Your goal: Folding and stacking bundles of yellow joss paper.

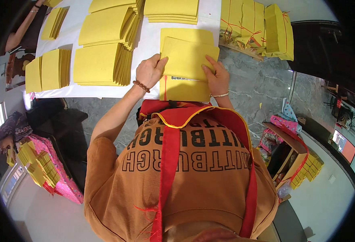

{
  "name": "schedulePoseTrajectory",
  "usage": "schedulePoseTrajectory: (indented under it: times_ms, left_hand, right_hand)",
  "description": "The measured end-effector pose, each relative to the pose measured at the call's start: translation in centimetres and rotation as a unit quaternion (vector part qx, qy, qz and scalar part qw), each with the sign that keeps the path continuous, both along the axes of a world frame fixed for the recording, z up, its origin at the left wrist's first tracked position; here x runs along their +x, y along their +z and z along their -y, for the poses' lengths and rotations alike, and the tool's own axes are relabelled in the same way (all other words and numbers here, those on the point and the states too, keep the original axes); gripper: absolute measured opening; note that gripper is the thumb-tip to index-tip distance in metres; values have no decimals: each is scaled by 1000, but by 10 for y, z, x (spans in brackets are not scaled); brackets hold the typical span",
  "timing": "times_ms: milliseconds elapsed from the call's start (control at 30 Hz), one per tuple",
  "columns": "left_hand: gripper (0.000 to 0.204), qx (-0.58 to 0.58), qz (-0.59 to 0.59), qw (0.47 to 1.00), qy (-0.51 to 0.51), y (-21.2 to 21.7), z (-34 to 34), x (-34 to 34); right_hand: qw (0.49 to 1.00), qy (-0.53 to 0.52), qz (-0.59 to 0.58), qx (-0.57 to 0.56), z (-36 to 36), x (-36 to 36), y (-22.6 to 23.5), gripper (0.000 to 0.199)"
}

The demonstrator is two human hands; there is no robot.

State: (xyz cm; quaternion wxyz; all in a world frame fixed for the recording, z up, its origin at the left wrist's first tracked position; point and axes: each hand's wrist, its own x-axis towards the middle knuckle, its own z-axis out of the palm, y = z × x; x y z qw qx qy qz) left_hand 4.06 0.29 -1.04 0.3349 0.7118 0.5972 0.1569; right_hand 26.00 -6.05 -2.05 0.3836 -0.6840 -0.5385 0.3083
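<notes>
Yellow paper sheet point(187, 60) under both hands

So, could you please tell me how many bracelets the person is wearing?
2: a brown beaded bracelet on the left wrist beside the left hand, and a thin pale bracelet on the right wrist below the right hand. None seems hidden.

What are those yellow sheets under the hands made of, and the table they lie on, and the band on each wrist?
Yellow sheets: thin matte paper, by the look; they stack flat with crisp edges. Table: grey veined stone, perhaps marble or a look-alike, slightly glossy, partly under a white cover of unclear material. Left wrist band: brown round beads, maybe wood. Right wrist band: thin and pale, metal or cord; too small to tell.
</notes>
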Motion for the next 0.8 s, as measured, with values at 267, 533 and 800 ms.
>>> schedulePoseTrajectory:
  times_ms: [267,533,800]
  left_hand:
    - [36,-86,68,994,29,-11,-10,-4]
    - [23,115,6,993,-1,23,-12,9]
    - [40,301,-67,923,-230,-12,-9,54]
  right_hand:
    - [1000,-5,2,29,-2,1,-6,34]
    - [1000,-6,9,18,-4,2,-7,33]
    - [999,6,24,39,-5,2,-11,33]
